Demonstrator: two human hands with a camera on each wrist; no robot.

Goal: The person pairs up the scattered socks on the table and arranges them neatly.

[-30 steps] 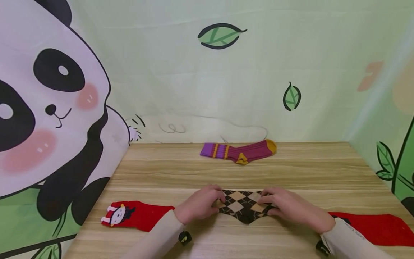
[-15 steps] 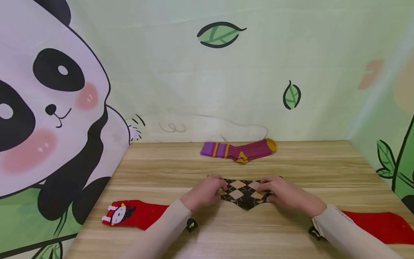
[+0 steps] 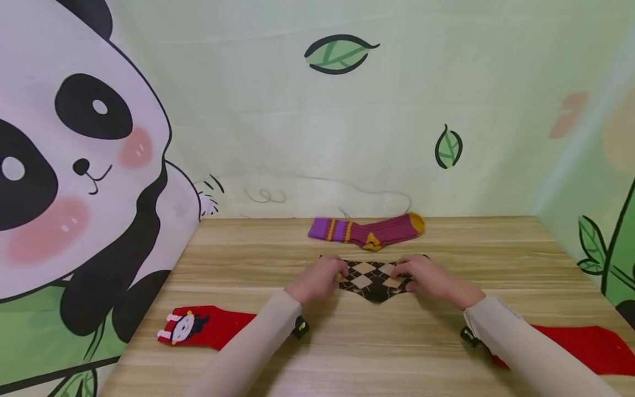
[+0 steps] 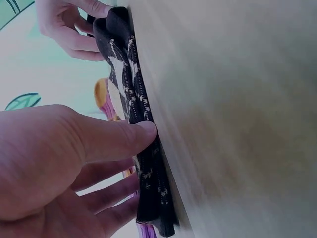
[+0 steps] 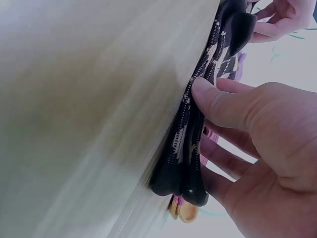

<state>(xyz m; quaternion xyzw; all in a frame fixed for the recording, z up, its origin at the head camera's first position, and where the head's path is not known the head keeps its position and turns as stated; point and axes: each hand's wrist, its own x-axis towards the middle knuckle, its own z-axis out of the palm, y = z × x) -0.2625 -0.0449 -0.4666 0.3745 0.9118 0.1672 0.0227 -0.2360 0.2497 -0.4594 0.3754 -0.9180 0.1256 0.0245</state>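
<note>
Between the two hands, in the head view, lies a black argyle pair of socks (image 3: pixel 369 277) with tan and grey diamonds. Two long dark layers of the socks (image 4: pixel 131 89) show side by side along the wooden surface in the left wrist view. My left hand (image 3: pixel 319 277) pinches the left part, its thumb (image 4: pixel 141 134) on the near edge and its fingers behind. Toward the other end my right hand (image 3: pixel 430 278) grips likewise, its thumb (image 5: pixel 210 96) against the near edge. The hands partly hide both ends of the socks.
Purple and maroon socks (image 3: pixel 367 231) with mustard patches lie at the back of the wooden table (image 3: pixel 367 353). Red socks (image 3: pixel 213 328) with a white character are at the left, and another red pair (image 3: pixel 585 344) at the right, partly behind the sleeves.
Both hands have moved away from the person, taking the argyle socks with them across the table toward the purple ones. The red and purple socks have stayed in place.
</note>
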